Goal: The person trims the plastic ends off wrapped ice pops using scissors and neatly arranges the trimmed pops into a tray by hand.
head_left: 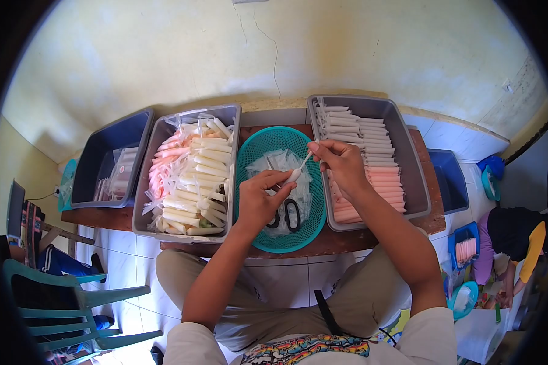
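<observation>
A small white filled plastic tube, like an ice pop [295, 176], is held over the green basket. My left hand [263, 198] is closed round its body. My right hand [341, 163] pinches the thin, twisted top end of its wrapper. Below them, the green mesh basket [248, 238] holds clear plastic scraps [274, 159] and scissors [292, 216] with black handles, whose blades are partly hidden. To the left, a grey tub [141, 210] holds loose cream and pink ice pops. On the right, another grey tub [421, 191] has white and pink ones in neat rows.
The tubs and basket stand on a brown wooden table [435, 213] against the wall. A dark blue tub [85, 176] is at the far left, a blue bin [450, 179] at the right. A green plastic chair [82, 298] stands lower left. Another person [517, 237] bends low at the right.
</observation>
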`<state>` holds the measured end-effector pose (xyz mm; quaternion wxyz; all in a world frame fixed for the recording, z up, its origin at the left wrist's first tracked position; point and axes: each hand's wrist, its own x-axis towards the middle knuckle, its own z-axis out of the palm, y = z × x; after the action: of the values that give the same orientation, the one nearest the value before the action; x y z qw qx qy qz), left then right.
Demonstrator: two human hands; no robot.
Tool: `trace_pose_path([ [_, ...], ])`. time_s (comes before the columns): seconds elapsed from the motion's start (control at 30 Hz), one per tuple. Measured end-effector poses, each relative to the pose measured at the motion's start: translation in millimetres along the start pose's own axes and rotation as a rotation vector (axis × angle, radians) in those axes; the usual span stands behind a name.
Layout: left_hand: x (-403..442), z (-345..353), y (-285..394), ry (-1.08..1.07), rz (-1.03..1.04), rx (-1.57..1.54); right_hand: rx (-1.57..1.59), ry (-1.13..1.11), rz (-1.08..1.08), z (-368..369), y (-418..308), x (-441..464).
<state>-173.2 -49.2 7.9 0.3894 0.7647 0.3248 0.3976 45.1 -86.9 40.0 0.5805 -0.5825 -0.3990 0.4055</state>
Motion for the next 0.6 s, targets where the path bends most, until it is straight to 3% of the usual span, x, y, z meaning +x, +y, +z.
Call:
trace_pose_path([
  [0.6, 6.7, -18.6, 0.5, 0.070, -0.031, 0.029, -0.001, -0.068, -0.111, -1.9, 9.1, 4.3],
])
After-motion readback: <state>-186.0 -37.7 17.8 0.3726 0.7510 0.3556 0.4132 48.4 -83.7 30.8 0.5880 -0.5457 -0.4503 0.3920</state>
